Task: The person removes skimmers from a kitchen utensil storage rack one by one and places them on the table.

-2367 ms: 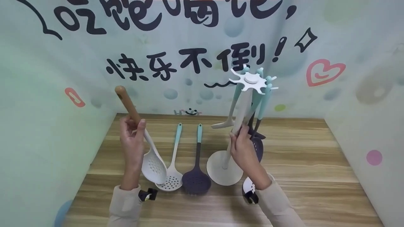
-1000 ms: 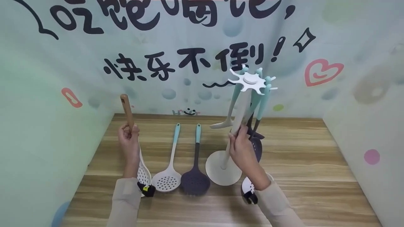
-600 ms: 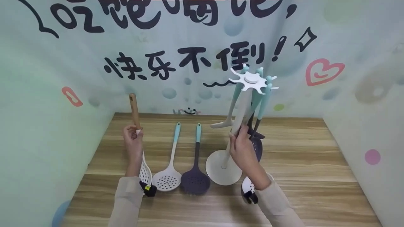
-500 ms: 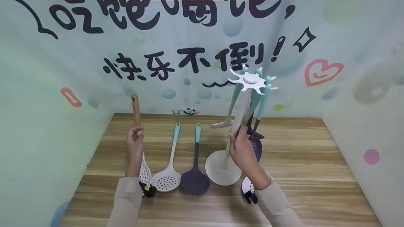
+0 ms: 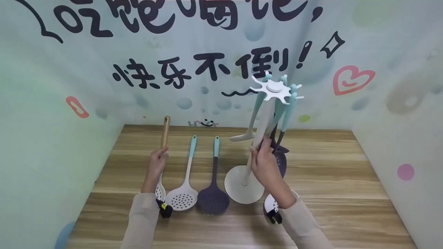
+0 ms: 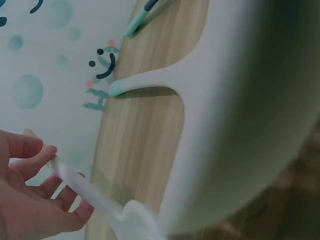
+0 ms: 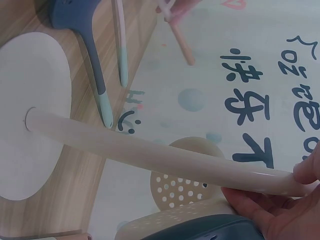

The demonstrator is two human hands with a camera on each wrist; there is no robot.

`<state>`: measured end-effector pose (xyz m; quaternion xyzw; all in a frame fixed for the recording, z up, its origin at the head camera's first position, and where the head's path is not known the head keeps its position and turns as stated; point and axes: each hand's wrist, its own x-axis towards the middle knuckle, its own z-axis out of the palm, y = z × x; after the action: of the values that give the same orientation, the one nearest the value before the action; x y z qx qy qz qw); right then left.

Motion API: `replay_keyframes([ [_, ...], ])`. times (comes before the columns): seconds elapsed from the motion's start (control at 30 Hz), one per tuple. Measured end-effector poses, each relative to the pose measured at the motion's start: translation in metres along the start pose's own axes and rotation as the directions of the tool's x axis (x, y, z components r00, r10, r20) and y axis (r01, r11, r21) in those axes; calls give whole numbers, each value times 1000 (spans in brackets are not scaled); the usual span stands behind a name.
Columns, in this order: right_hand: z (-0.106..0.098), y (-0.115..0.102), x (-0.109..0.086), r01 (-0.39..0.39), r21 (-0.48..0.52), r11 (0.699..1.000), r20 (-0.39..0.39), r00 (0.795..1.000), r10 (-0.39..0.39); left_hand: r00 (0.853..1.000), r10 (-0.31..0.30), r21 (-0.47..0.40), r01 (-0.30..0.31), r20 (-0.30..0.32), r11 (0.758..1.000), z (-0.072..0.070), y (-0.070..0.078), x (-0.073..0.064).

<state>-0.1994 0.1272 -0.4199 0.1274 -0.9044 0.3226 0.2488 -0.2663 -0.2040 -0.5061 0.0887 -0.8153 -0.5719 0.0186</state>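
Note:
My left hand (image 5: pixel 155 167) pinches a white slotted spoon (image 5: pixel 165 133) where its wooden handle meets the white shaft. The spoon's perforated bowl hangs low, partly hidden behind my wrist and its black camera. In the left wrist view, thumb and fingertips hold the thin shaft (image 6: pixel 82 187). My right hand (image 5: pixel 270 167) grips the pale pole of a utensil stand (image 5: pixel 265 119), which has a round base (image 5: pixel 238 197) and a white hooked top (image 5: pixel 275 89). Several mint-handled utensils hang from the hooks. The right wrist view shows fingers and thumb around the pole (image 7: pixel 150 150).
Beside the spoon, a white skimmer (image 5: pixel 182 200) and a dark skimmer (image 5: pixel 213 200) lie side by side on the wooden table (image 5: pixel 332 173), mint handles toward the back wall. A white perforated head with a dark edge (image 5: pixel 271 204) shows by the right wrist.
My left hand has swung the slotted spoon from a slant to nearly straight, slid its grip down the handle, and lately moved right and lower toward the white skimmer. The right hand stays put.

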Motion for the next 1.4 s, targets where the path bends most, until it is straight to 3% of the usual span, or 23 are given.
replay_keyframes([
  [0.17, 0, 0, 1, -1, 3, 1000, 5, 1000, 1, 996, -53, 24, 52, 78, 998, 1, -3, 2],
  [0.27, 1, 0, 0, 6, -4, 1000, 0, 1000, -6, 993, -65, 19, 63, 94, 998, 4, -18, 10],
  [0.3, 1, 0, 0, 10, -4, 1000, -1, 1000, -10, 995, -31, 1, 31, 99, 1000, 4, -31, 16],
  [0.4, 2, 0, 0, 15, -3, 1000, 0, 1000, -15, 988, -66, 59, 58, 140, 997, 5, -44, 20],
  [0.5, 1, 0, 0, 7, 0, 1000, 3, 1000, -7, 976, -141, 117, 122, 166, 986, 6, -36, 13],
  [0.53, 1, 0, 0, 1, 2, 1000, 4, 1000, -1, 963, -206, 162, 179, 172, 970, 6, -23, 5],
  [0.67, 1, -1, 0, -5, 9, 1000, -1, 1000, 5, 946, -275, 194, 241, 174, 951, 4, -4, -9],
  [0.9, 1, -2, -1, 16, -3, 1000, -28, 999, -16, 946, -274, 210, 237, 171, 949, 4, -5, -15],
  [1.1, 1, -3, -1, -3, 4, 1000, -7, 1000, 3, 940, -262, 140, 236, 217, 962, 2, -3, -23],
  [1.2, 0, -3, -1, -16, 6, 1000, 3, 1000, 16, 932, -256, 132, 229, 257, 965, 2, -2, -26],
  [1.33, 0, -3, 0, -15, 3, 1000, 4, 1000, 15, 911, -293, 150, 259, 289, 954, 3, 0, -28],
  [1.4, 0, -3, -1, -15, 2, 1000, 3, 1000, 15, 910, -296, 137, 266, 290, 954, 3, 1, -29],
])
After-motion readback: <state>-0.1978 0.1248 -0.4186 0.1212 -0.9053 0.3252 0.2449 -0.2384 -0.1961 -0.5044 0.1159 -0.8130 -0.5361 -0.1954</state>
